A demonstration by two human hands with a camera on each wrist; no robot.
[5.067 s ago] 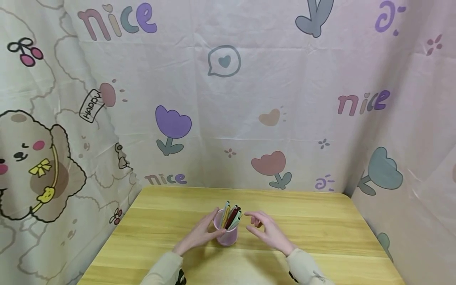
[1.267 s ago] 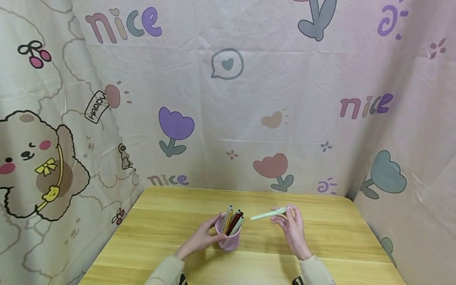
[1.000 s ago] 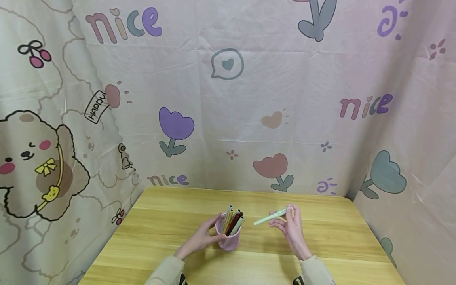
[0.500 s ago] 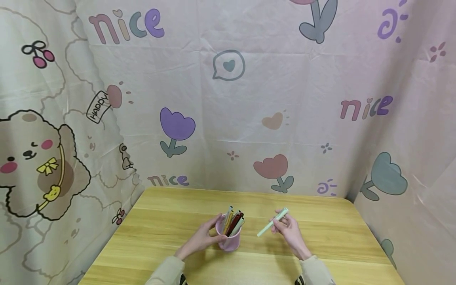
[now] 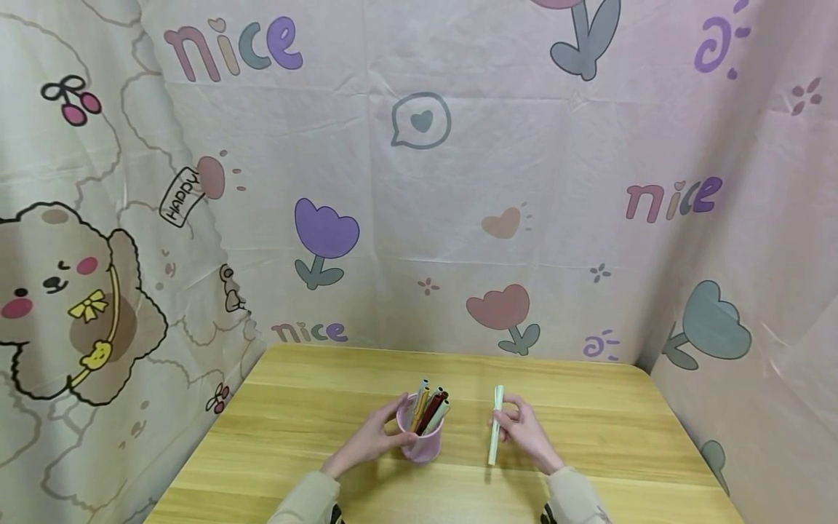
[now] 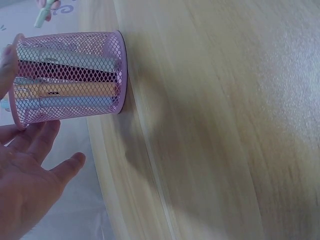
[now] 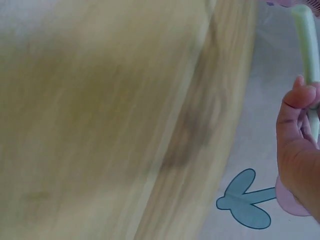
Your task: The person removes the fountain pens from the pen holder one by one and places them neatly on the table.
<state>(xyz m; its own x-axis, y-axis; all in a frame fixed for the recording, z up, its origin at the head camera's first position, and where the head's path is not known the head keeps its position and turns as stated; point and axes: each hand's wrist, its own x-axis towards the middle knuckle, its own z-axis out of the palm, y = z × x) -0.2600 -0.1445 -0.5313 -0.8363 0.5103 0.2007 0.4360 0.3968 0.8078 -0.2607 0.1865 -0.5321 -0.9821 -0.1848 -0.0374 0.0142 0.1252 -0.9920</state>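
Note:
My left hand (image 5: 368, 440) grips a pink mesh pen holder (image 5: 422, 449) at its rim, thumb on the near side and fingers at the left. Several pens (image 5: 433, 410) lean inside it, among them yellow, dark red and pale green ones. In the left wrist view the pens show through the mesh of the pen holder (image 6: 112, 42). To the right, my right hand (image 5: 529, 437) pinches a pale green pen (image 5: 494, 440) between thumb and fingers. That pen stands nearly upright above the table. The right wrist view shows one end of the pen (image 7: 306, 45) rising past the fingertips.
Both hands work over a light wooden table (image 5: 294, 393). A printed cloth (image 5: 406, 204) with flowers and lettering hangs behind it and along both sides.
Earlier the right hand was bare beside the pen holder; then it held the pale green pen slanted. Since then the pen has swung to nearly upright. The left hand stays at the pen holder.

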